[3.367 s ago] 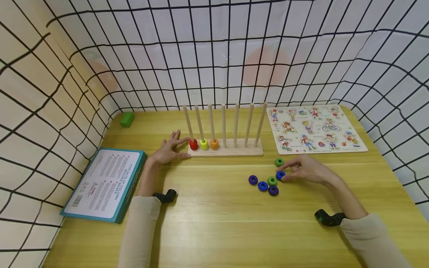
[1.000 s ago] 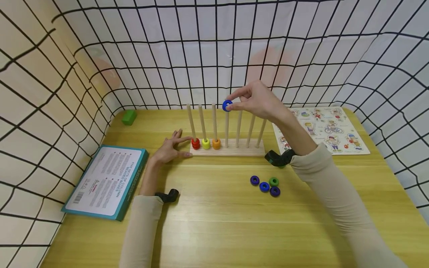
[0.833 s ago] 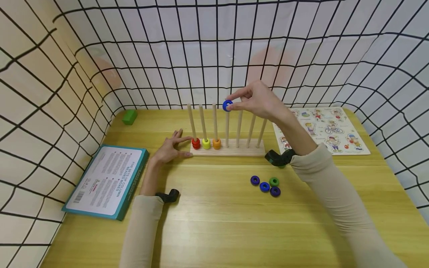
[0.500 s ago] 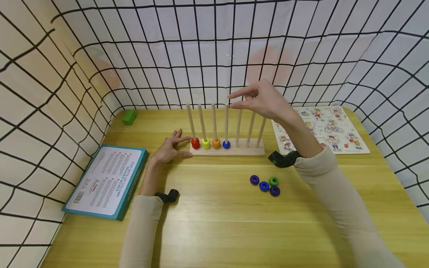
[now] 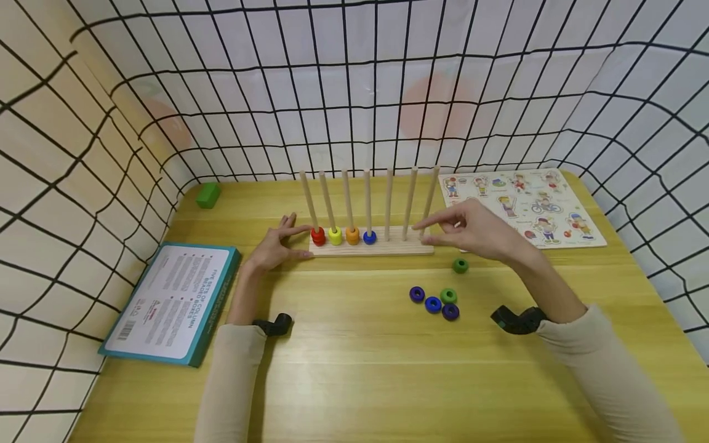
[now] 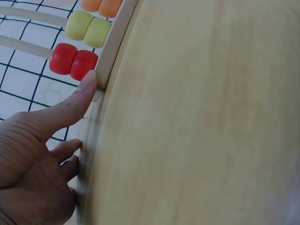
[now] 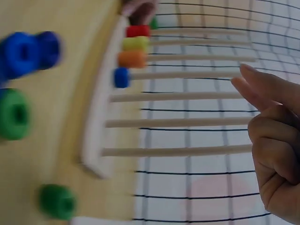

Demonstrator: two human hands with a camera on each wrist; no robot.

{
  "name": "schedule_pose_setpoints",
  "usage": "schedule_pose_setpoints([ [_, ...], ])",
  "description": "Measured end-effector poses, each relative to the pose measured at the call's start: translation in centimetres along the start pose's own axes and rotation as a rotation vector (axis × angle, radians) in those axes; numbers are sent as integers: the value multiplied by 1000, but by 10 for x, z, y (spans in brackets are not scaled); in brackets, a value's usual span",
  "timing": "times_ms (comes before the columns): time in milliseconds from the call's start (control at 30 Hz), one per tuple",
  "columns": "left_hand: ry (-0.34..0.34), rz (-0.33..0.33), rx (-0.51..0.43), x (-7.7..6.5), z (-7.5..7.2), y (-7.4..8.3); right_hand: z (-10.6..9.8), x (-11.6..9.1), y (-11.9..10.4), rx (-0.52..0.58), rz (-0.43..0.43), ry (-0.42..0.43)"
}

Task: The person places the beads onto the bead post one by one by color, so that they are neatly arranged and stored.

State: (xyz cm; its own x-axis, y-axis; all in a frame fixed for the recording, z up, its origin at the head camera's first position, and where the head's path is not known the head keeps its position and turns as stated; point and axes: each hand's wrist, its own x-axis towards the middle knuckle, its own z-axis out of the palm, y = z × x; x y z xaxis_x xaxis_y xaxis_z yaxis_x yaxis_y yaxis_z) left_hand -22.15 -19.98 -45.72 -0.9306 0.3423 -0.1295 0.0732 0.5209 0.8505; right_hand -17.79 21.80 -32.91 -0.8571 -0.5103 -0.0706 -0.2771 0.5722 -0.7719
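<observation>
bead [image 5: 369,239] on rack [image 5: 401,249], blue, in head view, outside left wrist's

The yellowish wooden table [image 5: 354,381] carries a peg rack [image 5: 382,248] towards its back, with a picture board [image 5: 523,206] to the right and a green block [image 5: 208,195] farther left. A teal-edged box [image 5: 168,303] lies at left. Two purple beads [image 5: 412,296], a blue bead [image 5: 429,306] and a green bead [image 5: 444,298] lie grouped before the rack's right end, another green bead [image 5: 456,267] nearer it.
</observation>
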Motion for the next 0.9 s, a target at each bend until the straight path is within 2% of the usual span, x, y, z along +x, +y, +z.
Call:
schedule_pose_setpoints([
  [167, -8, 4, -18, 0, 1, -1, 26, -22, 44, 36, 13, -150],
  [333, -4, 1, -20, -1, 0, -2, 46, -38, 67, 69, 60, -199],
  [467, -4, 0, -14, -1, -2, -3, 56, -42, 71, 98, 106, -193],
  [667, -15, -13, -5, 0, -4, -3, 65, -40, 72, 69, 159, -170],
  [767, -13, -19, 8, 0, -4, -2, 68, -38, 72, 67, 165, -164],
  [900, -16, -20, 13, -1, -4, 0, 70, -37, 71, 82, 132, -186],
])
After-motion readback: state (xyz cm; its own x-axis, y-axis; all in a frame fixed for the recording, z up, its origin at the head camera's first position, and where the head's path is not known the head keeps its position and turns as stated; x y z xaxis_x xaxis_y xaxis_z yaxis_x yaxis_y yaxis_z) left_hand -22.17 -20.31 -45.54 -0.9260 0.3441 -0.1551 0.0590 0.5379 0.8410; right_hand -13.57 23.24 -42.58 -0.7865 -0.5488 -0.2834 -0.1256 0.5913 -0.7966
